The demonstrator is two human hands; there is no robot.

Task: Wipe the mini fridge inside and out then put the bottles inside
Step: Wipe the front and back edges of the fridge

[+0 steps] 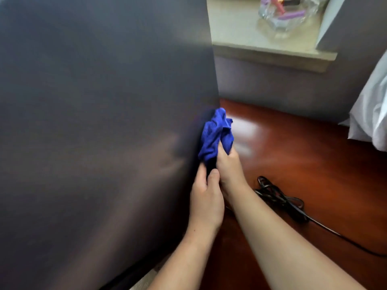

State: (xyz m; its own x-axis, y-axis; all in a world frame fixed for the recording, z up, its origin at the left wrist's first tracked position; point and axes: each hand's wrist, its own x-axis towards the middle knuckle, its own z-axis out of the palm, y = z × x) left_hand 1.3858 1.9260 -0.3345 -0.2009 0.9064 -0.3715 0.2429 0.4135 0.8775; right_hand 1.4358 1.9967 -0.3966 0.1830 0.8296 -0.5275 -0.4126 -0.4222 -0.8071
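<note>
A person's left hand (206, 197) and right hand (229, 164), fingers closed on a crumpled blue cloth (215, 135), work it along the edge of the dark, glossy mini fridge (94, 122). Apparently the outside-wiping step; the interior and bottles, unseen here, would follow.

Glossy reddish wood floor (293, 164), beige nightstand (261, 38)

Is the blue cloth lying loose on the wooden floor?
No, the blue cloth is bunched in the right hand and pressed against the dark mini fridge edge, above the floor.
</note>
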